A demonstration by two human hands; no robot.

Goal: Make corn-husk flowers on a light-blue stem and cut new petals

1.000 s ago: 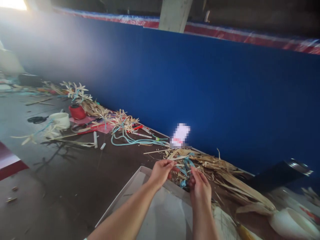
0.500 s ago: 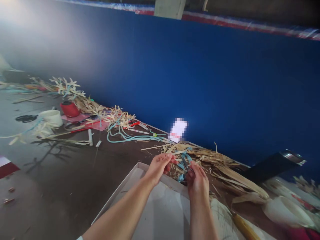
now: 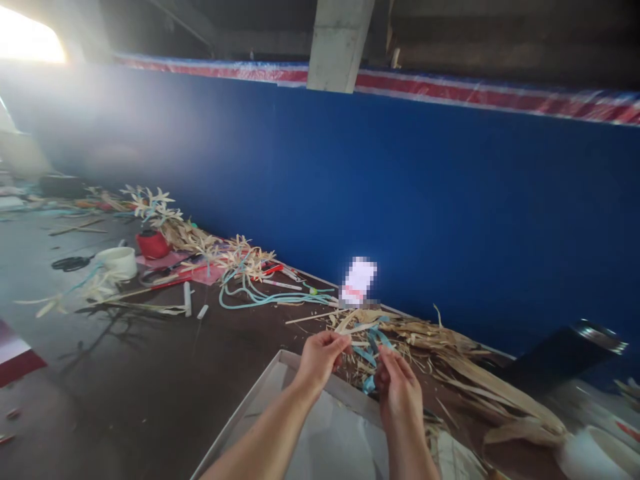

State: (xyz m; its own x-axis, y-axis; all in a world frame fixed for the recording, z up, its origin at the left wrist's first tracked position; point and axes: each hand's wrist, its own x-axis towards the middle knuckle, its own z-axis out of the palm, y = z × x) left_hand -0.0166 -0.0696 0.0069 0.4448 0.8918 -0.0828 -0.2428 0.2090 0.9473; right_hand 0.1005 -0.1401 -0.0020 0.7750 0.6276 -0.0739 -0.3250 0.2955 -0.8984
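My left hand [image 3: 323,360] is closed in a pinch on a pale corn husk strip [image 3: 357,329], above the far edge of a shallow grey tray [image 3: 300,433]. Just to its right, my right hand [image 3: 399,380] is closed around a dark, narrow, blade-like tool [image 3: 373,343] that points up and left. Most of this tool is hidden by the fingers, so its exact kind is unclear. Behind and below both hands lie a blue ribbon [image 3: 369,385] and scattered husk scraps [image 3: 345,320].
Dried husks [image 3: 465,363] lie along the blue partition [image 3: 450,213]. A black cylinder [image 3: 565,353] leans at right. Light-blue cords [image 3: 245,297], husk flowers [image 3: 245,257], a white tape roll [image 3: 120,262], a red container [image 3: 153,245] and black scissors [image 3: 73,263] lie leftward.
The camera view has tipped up, so the table things appear lower and more of the partition's top shows. My hands keep their closed grips near each other.
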